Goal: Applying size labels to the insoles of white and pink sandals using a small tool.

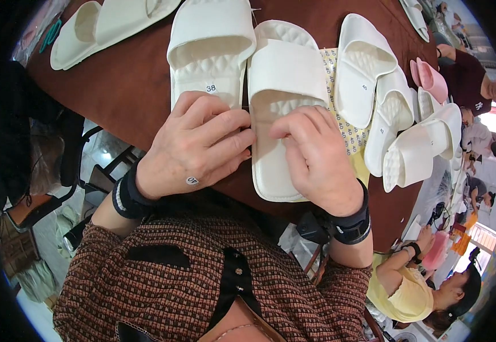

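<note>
Two white slippers with quilted footbeds lie side by side before me. My left hand (199,139) is closed over the heel end of the left slipper (211,54), its fingertips mostly hidden; a small round printed sticker (191,180) is on the back of this hand. A similar sticker shows on that slipper's insole. Over the heel half of the right slipper (290,65) is my right hand (319,159), fingers curled with the thumb beneath. Anything between those fingers is hidden. A yellow sheet of round printed stickers (350,134) lies partly under the right slipper.
More white slippers (365,68) cluster on the right of the brown-covered table (128,108), with a pink slipper (430,80) beyond. Another white pair (108,28) lies at far left. A person in a yellow top (405,290) sits at lower right; others are farther off.
</note>
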A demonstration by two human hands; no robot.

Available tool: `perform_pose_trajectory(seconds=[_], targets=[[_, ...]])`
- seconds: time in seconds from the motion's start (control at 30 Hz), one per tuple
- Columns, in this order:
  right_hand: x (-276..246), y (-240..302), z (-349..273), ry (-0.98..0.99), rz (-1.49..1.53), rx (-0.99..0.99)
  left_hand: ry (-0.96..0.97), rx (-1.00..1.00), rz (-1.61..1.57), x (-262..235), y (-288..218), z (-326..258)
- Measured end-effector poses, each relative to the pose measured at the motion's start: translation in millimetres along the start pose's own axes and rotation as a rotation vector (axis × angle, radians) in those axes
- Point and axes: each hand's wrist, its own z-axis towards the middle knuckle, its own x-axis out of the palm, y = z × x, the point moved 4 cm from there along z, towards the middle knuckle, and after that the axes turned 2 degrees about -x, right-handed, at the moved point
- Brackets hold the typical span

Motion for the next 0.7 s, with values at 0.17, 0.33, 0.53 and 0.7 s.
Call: perform_pose_trajectory(seconds=[0.17, 0.33, 0.53, 0.7], targets=[[-1.7, -4.4, -0.8, 0.01, 0.109, 0.08, 0.03, 0.003, 0.027, -0.8, -0.7, 0.3], [-3.0, -4.9, -1.0, 0.016, 0.133, 0.096, 0.073, 0.007, 0.051, 2.8, -1.1, -0.5], [-5.1, -3.0, -2.0, 0.034, 0.13, 0.098, 0.105, 0.002, 0.064, 4.1, -4.1, 1.4], [-13.0, -4.3, -2.9, 0.049, 0.186, 0.141, 0.122, 0.0, 0.067, 2.6, -3.0, 2.1]])
